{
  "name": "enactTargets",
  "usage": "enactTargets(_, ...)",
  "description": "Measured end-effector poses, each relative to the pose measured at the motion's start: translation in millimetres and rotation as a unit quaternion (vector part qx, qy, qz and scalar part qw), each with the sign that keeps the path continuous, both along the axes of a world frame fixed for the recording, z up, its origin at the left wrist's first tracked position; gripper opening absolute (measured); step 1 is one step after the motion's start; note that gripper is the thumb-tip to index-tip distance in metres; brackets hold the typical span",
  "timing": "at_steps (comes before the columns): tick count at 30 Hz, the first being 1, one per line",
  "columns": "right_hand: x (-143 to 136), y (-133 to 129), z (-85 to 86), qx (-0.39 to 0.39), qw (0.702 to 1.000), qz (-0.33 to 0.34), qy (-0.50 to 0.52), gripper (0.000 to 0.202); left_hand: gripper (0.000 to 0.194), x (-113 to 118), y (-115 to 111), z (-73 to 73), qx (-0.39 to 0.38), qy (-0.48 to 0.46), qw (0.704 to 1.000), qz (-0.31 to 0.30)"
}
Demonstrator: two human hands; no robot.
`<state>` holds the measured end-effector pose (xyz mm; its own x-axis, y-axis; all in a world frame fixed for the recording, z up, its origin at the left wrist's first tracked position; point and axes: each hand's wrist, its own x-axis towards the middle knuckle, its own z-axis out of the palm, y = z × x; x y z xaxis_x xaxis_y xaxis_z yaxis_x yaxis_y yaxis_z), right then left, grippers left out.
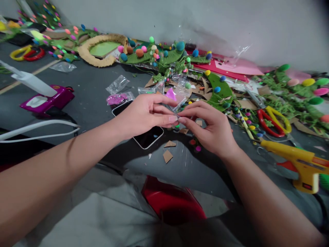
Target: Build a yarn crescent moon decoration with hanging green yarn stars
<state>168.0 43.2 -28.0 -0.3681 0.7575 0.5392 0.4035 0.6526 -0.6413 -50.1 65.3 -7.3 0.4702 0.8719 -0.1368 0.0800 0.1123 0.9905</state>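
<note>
My left hand [144, 115] and my right hand [208, 125] meet near the middle of the view. Both pinch a small clear plastic bag [181, 103] between thumb and fingers, with their thumb tips close together. A pink piece [171, 94] shows just behind the bag; whether it is inside cannot be made out. Beneath my left hand and wrist lies a phone [149, 137] with a dark screen, partly covered. A packet of magenta pieces [117, 99] rests beyond my left wrist. Small cardboard scraps [168, 156] lie on the table below my hands.
Along the wall run green leaves with coloured balls [167, 56] and a tan ring [96, 63]. At the right are red-yellow scissors [269, 125] and a yellow glue gun [300, 159]. A purple device [48, 101] and white cable [38, 127] sit left. A red object [172, 202] shows below the table edge.
</note>
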Motion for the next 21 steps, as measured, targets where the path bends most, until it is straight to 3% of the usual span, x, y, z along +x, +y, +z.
enactTargets(6, 3.7, 2.4, -3.1, -0.034, 0.999, -0.019, -0.009, 0.009, 0.012, -1.9, 3.0, 0.7, 0.018, -0.013, 0.998, 0.053)
enactTargets(10, 4.4, 2.1, -1.4, -0.018, 0.999, -0.044, 0.014, 0.010, 0.014, -4.1, 3.7, 1.1, -0.020, -0.027, 0.998, 0.054)
enactTargets(16, 0.3, -0.8, 0.6, 0.029, 0.997, -0.058, 0.029, 0.018, 0.015, -2.9, 2.5, 1.3, -0.116, -0.077, 0.990, -0.011)
enactTargets(21, -1.9, -1.1, -2.4, 0.037, 0.996, -0.079, 0.021, 0.014, 0.036, -2.7, 0.0, 2.4, -0.112, -0.066, 0.991, -0.019)
